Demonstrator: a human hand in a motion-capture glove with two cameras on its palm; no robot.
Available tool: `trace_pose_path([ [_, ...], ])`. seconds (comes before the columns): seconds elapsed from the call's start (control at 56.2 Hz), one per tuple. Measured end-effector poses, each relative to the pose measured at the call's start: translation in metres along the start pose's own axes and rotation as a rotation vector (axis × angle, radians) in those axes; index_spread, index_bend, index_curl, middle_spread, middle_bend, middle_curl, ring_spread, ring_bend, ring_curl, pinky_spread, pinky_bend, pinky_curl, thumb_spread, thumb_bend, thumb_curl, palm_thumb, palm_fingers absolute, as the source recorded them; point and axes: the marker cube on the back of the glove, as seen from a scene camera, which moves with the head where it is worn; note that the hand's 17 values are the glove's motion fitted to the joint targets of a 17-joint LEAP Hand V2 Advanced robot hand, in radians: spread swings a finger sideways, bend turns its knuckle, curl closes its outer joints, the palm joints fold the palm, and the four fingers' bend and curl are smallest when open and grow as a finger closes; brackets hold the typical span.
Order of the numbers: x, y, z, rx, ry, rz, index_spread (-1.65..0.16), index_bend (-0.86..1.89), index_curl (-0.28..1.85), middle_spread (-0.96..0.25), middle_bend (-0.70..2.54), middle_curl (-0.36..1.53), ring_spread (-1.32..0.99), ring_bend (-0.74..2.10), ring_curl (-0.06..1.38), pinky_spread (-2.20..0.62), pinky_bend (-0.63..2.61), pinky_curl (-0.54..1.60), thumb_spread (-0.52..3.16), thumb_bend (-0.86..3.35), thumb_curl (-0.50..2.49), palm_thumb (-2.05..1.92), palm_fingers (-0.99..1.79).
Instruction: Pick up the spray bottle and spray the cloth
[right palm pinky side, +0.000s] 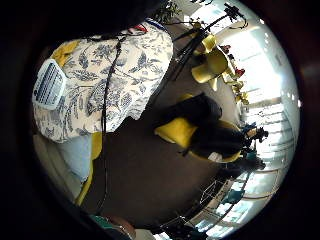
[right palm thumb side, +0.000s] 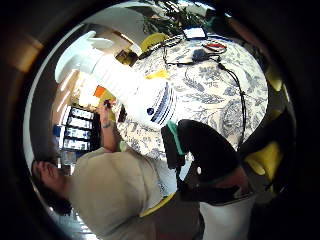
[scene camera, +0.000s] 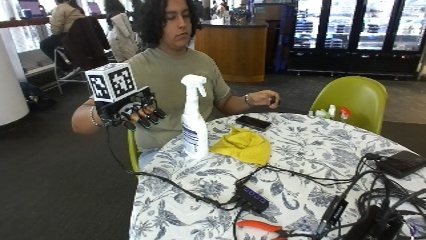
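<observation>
A gloved right hand (scene camera: 136, 114), fingers loosely apart and empty, is hovering at nine o'clock of a light, rigid, likely slick spray bottle (scene camera: 194, 120) standing on the worktop (scene camera: 313, 165), best gripped at its neck, yellow cloth (scene camera: 245, 145) lying at three o'clock.

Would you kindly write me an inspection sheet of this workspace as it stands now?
Surface: round table under a blue floral cloth.
Job's things: white spray bottle upright near the table edge; yellow cloth crumpled beside it, apart from it.
Clutter: phone, orange-handled pliers, small bottles at the far edge.
Grip: gloved right hand raised beside the bottle, fingers loosely curled, holding nothing.
Cables: black leads run to a hub; a tangle at the right.
Surroundings: green chair, wooden counter, glass-door fridges.
</observation>
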Motion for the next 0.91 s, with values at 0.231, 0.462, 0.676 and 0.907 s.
trace_pose_path([
  [0.231, -0.006, -0.004, -0.01, 0.009, 0.014, -0.001, -0.38, 0.17, 0.19, -0.05, 0.19, 0.15, -0.1, 0.37, 0.18, 0.17, 0.34, 0.2, 1.0, 0.19, 0.15, 0.38, 0.4],
  [0.462, -0.016, -0.005, -0.012, 0.024, -0.051, -0.02, -0.41, 0.16, 0.24, -0.05, 0.18, 0.21, -0.11, 0.37, 0.23, 0.19, 0.33, 0.25, 1.16, 0.12, 0.21, 0.4, 0.38],
  [0.676, -0.042, 0.001, 0.006, 0.048, -0.488, -0.042, -0.41, 0.14, 0.25, -0.05, 0.18, 0.24, -0.11, 0.38, 0.26, 0.2, 0.33, 0.28, 1.18, 0.06, 0.25, 0.43, 0.36],
  [0.907, -0.087, -0.007, 0.034, 0.144, -0.953, 0.011, -0.4, 0.11, 0.23, -0.02, 0.21, 0.29, -0.07, 0.44, 0.3, 0.21, 0.31, 0.3, 1.2, 0.07, 0.32, 0.59, 0.4],
])
